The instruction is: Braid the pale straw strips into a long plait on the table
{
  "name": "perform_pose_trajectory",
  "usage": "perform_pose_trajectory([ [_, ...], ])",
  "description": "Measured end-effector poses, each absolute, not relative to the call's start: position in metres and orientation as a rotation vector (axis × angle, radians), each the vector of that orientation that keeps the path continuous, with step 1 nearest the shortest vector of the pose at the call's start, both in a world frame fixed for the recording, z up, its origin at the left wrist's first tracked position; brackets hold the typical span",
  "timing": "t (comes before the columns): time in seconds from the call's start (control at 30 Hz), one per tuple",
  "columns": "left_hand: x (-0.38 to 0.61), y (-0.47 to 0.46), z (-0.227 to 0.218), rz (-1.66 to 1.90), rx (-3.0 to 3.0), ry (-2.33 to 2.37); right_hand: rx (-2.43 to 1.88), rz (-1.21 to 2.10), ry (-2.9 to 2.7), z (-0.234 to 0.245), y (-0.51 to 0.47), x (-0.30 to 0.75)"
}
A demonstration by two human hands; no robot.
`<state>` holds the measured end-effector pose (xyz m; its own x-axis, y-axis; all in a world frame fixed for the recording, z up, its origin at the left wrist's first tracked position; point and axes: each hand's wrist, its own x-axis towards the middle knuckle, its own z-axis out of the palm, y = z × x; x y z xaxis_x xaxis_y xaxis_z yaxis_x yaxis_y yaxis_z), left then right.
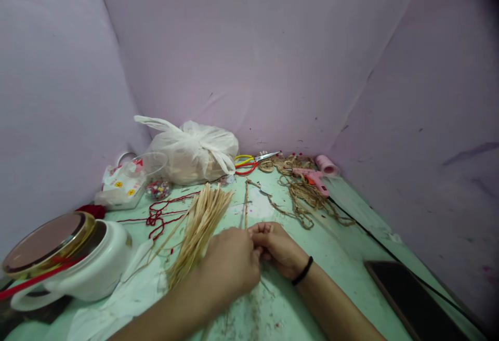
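Note:
A thin tan braided cord runs straight from the middle of the table down to my hands. My left hand is closed around its near end, back of the hand up, so its fingertips are mostly hidden. Beside it, touching, my right hand pinches at the same end with curled fingers; a black band circles that wrist. Loose strands show below the hands. A bundle of straw-coloured raffia lies just left of my left hand, partly behind the forearm.
At the back sit a knotted white plastic bag, scissors, jute twine, a pink glue gun and a thread spool. Red yarn and a white pot stand left; a dark phone-like slab lies right.

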<state>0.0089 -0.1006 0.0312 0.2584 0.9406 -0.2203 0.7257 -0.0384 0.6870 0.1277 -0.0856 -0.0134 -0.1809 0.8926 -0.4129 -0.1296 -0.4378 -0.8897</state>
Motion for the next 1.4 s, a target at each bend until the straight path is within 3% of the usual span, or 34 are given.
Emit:
perform_pose_trajectory([
  [0.1, -0.004, -0.078, 0.034, 0.554, 1.753, 1.612, -1.278, 1.745, -0.979, -0.011, -0.085, 0.13],
  [0.3, -0.004, -0.064, 0.019, 0.28, 1.131, 1.187, -1.283, 1.743, -1.051, -0.009, -0.084, 0.131],
  [0.5, -0.001, -0.067, 0.013, 0.303, 1.256, 1.416, -1.426, 1.533, -1.341, -0.006, -0.081, 0.132],
  [0.67, 0.002, -0.068, -0.001, 0.52, 1.348, 1.391, -1.512, 1.318, -1.478, -0.01, -0.082, 0.133],
  [0.83, -0.001, -0.069, -0.02, 0.642, 1.385, 1.336, -1.542, 1.417, -1.485, -0.015, -0.082, 0.136],
  [1.03, 0.0, -0.07, -0.016, 0.59, 1.391, 1.35, -1.605, 1.244, -1.624, -0.02, -0.08, 0.141],
  [1.23, 0.003, -0.071, -0.015, 0.627, 1.312, 1.311, -1.679, 1.458, -1.562, -0.01, -0.077, 0.149],
  [1.4, 0.005, -0.072, -0.012, 0.641, 1.24, 1.316, -1.704, 1.453, -1.611, -0.005, -0.073, 0.169],
])
